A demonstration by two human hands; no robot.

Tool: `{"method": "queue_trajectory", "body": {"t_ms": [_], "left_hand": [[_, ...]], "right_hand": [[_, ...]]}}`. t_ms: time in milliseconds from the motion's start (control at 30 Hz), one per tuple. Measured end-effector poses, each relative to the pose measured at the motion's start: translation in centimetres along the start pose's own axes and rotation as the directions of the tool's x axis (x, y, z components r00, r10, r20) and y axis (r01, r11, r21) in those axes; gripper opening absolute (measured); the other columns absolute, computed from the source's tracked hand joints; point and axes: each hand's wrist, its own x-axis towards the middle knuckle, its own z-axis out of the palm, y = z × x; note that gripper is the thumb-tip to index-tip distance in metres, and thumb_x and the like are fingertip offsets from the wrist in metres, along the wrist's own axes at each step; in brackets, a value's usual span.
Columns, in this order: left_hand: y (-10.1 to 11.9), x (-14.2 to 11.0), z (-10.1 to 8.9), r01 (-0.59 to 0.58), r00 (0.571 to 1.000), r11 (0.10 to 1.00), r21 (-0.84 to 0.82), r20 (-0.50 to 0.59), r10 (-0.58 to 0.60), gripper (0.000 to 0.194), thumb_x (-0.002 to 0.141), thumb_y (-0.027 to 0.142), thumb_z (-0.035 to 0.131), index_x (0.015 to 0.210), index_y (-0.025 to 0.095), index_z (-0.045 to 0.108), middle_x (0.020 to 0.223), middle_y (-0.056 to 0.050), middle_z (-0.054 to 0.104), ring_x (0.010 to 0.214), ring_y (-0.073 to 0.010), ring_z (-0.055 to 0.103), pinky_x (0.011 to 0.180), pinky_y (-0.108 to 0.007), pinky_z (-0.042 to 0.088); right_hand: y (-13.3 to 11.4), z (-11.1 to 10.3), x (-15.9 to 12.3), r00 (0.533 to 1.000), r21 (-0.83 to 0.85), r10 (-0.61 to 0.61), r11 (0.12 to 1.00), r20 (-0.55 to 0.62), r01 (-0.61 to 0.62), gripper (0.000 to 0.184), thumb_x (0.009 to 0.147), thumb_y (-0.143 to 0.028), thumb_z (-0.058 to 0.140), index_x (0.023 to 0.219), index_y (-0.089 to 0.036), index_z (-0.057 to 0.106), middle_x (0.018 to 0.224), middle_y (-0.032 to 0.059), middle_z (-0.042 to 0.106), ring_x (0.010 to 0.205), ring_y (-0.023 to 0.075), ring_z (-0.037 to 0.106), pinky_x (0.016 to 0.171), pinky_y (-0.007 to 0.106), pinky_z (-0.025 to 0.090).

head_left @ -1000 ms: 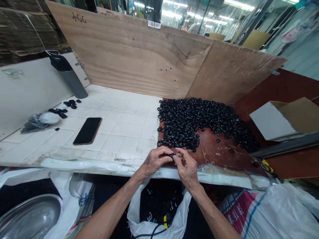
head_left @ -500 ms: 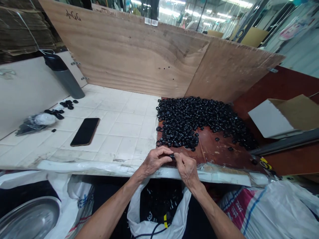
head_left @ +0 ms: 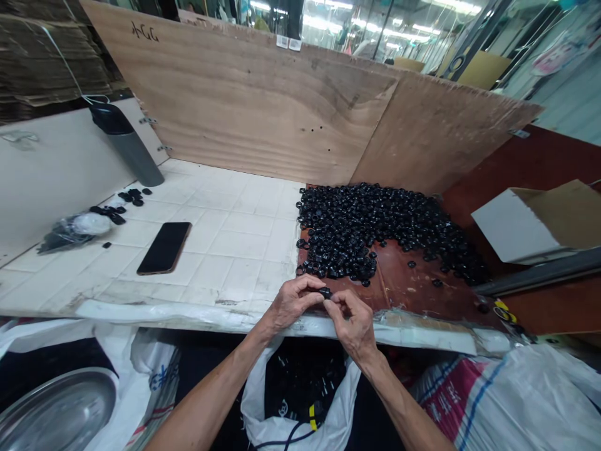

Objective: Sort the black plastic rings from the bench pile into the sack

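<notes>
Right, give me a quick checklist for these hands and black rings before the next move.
Black ring held: ok, pinched between left hand and right hand.
Ring's condition: cannot tell, fingers hide most of it.
Pile of rings within reach: ok, just ahead of the hands.
White bag open below the table edge: ok.
Phone away from the pile: ok, lying on the tiles.

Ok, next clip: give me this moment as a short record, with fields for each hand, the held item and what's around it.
Left hand: pinching a small black part
Right hand: fingertips on the same part
Pile: black ring-shaped parts on a reddish-brown board
Below hands: white plastic bag holding black parts
Beside pile: smartphone on white tiled bench
</notes>
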Motion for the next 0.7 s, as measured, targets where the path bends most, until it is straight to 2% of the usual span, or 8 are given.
{"method": "queue_trajectory", "body": {"t_ms": [100, 267, 433, 500, 567, 600, 633, 700], "left_hand": [[0.1, 0.0, -0.1, -0.028, 0.999, 1.000, 0.001, 0.029, 0.028, 0.018, 0.086, 0.029, 0.068, 0.097, 0.015, 0.073, 0.101, -0.010, 0.071, 0.097, -0.0213, 0.066, 0.090, -0.035, 0.051], [0.1, -0.1, -0.1, -0.031, 0.998, 1.000, 0.006, 0.055, 0.030, 0.019, 0.083, 0.029, 0.072, 0.096, 0.015, 0.073, 0.099, -0.010, 0.072, 0.096, -0.0216, 0.067, 0.091, -0.035, 0.051], [1.2, -1.1, 0.0, 0.122, 0.985, 0.991, -0.049, 0.129, -0.115, 0.019, 0.085, 0.027, 0.070, 0.099, 0.015, 0.072, 0.098, -0.009, 0.072, 0.092, -0.0209, 0.067, 0.084, -0.032, 0.053], [1.6, -1.9, 0.1, 0.105, 0.988, 0.994, -0.018, 0.113, -0.102, 0.016, 0.085, 0.025, 0.069, 0.098, 0.016, 0.072, 0.100, -0.009, 0.072, 0.094, -0.0208, 0.067, 0.086, -0.031, 0.053], [1.6, -3.0, 0.2, 0.061, 0.995, 0.998, 0.031, 0.077, -0.063, 0.014, 0.084, 0.024, 0.070, 0.096, 0.017, 0.072, 0.101, -0.008, 0.071, 0.096, -0.0209, 0.066, 0.089, -0.033, 0.052], [1.5, -3.5, 0.2, 0.057, 0.996, 0.998, 0.035, 0.063, -0.059, 0.014, 0.084, 0.025, 0.070, 0.096, 0.017, 0.072, 0.101, -0.008, 0.071, 0.096, -0.0210, 0.066, 0.090, -0.033, 0.052], [1.3, -4.0, 0.3, 0.077, 0.996, 0.997, 0.013, 0.049, -0.077, 0.015, 0.085, 0.026, 0.070, 0.097, 0.017, 0.071, 0.101, -0.008, 0.071, 0.096, -0.0211, 0.066, 0.090, -0.034, 0.053], [1.0, -4.8, 0.5, 0.170, 0.985, 0.981, -0.088, 0.045, -0.167, 0.018, 0.087, 0.028, 0.068, 0.100, 0.016, 0.070, 0.101, -0.008, 0.070, 0.094, -0.0210, 0.067, 0.086, -0.034, 0.055]], "right_hand": [[-0.3, 0.1, 0.1, 1.000, 0.050, 0.005, 0.999, -0.005, -0.005, 0.015, 0.090, -0.027, 0.058, 0.099, -0.018, 0.066, 0.081, 0.0032, 0.065, 0.067, 0.0155, 0.061, 0.064, 0.027, 0.050], [-0.5, 0.1, -0.8, 0.971, 0.094, 0.232, 0.967, 0.058, -0.237, 0.020, 0.092, -0.035, 0.056, 0.085, -0.019, 0.065, 0.059, -0.0021, 0.058, 0.048, 0.0123, 0.054, 0.049, 0.023, 0.044], [-1.1, 0.3, -2.3, 0.992, 0.133, 0.125, 0.983, -0.004, -0.124, 0.018, 0.091, -0.033, 0.057, 0.098, -0.018, 0.066, 0.075, 0.0025, 0.064, 0.062, 0.0154, 0.061, 0.063, 0.027, 0.051], [-1.5, 0.5, -2.9, 0.976, 0.159, 0.214, 0.963, 0.040, -0.218, 0.019, 0.093, -0.034, 0.055, 0.092, -0.018, 0.065, 0.063, -0.0007, 0.060, 0.054, 0.0145, 0.059, 0.058, 0.026, 0.049], [-2.0, 0.8, -3.4, 0.931, 0.193, 0.352, 0.911, 0.101, -0.365, 0.024, 0.095, -0.038, 0.052, 0.085, -0.019, 0.062, 0.050, -0.0047, 0.053, 0.043, 0.0129, 0.053, 0.050, 0.024, 0.046], [-2.1, 0.9, -3.7, 0.917, 0.201, 0.382, 0.895, 0.111, -0.398, 0.025, 0.096, -0.039, 0.051, 0.085, -0.019, 0.062, 0.048, -0.0052, 0.052, 0.043, 0.0128, 0.053, 0.050, 0.024, 0.045], [-2.3, 1.0, -3.9, 0.924, 0.200, 0.370, 0.902, 0.102, -0.383, 0.024, 0.096, -0.039, 0.052, 0.087, -0.019, 0.063, 0.052, -0.0038, 0.056, 0.046, 0.0136, 0.055, 0.052, 0.024, 0.047], [-2.4, 1.0, -4.1, 0.971, 0.177, 0.235, 0.954, 0.052, -0.241, 0.020, 0.095, -0.035, 0.053, 0.097, -0.020, 0.065, 0.070, 0.0021, 0.065, 0.064, 0.0168, 0.063, 0.064, 0.028, 0.051]]}}
